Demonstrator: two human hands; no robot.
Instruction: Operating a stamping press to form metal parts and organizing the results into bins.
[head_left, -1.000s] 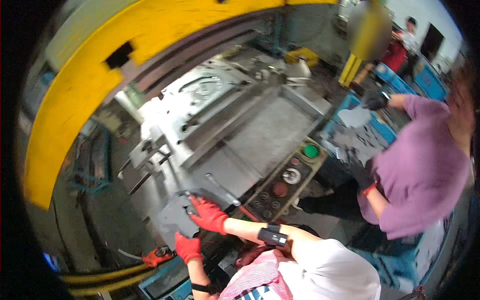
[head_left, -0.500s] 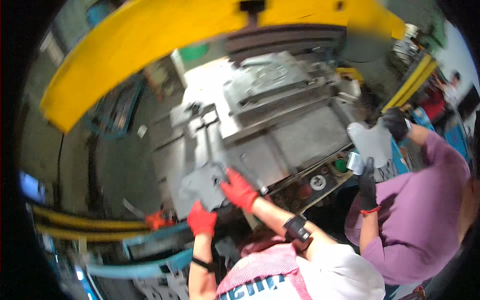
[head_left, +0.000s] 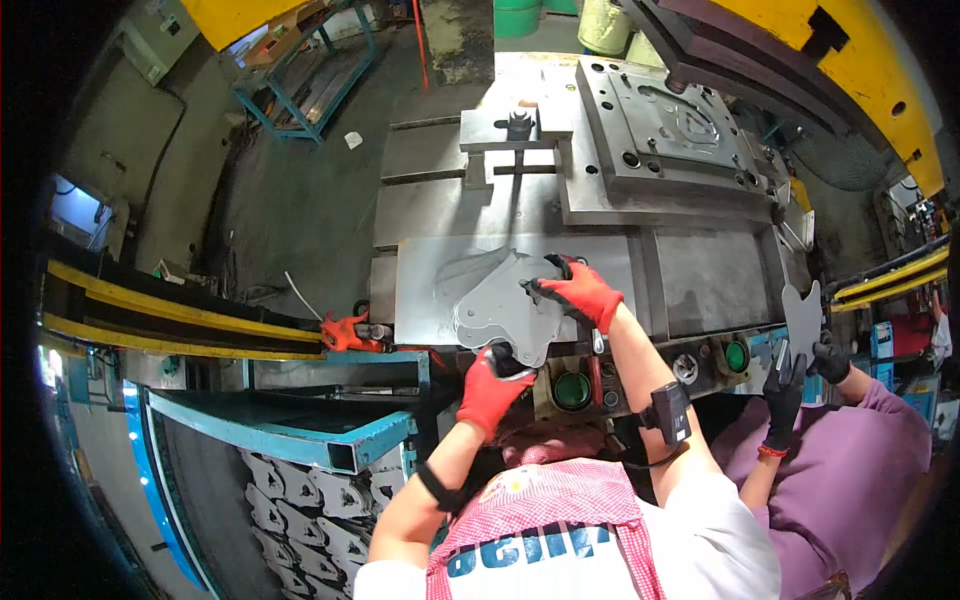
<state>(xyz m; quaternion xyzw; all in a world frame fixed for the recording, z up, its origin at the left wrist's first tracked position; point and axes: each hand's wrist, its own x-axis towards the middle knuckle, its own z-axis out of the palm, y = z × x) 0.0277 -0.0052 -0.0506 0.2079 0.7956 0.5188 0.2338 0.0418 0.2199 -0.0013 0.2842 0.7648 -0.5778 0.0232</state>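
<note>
Left hand: the left hand (head_left: 492,388), in a red glove, is closed on the near edge of the metal blank (head_left: 505,305).
Right hand: the right hand (head_left: 578,291), also red-gloved, grips the far right edge of the same blank, fingers curled over it.
Metal blank: a flat grey sheet piece with a rounded, lobed outline (one more seems to lie under it, though I cannot tell for sure), resting on the steel plate (head_left: 430,275) of the press bench, just in front of the person.
Die block: the die block (head_left: 672,135) sits further back on the bench, well apart from the blank, under the yellow press frame (head_left: 880,70).
Buttons: a green button (head_left: 571,389) is set in the front panel, just beside the left hand.
Bin: the blue bin (head_left: 300,480) to the lower left holds stacked blanks of like shape.
Co-worker: a person in a purple top (head_left: 850,480) stands on the right, with black-gloved hands on another grey blank (head_left: 803,318) held upright.
</note>
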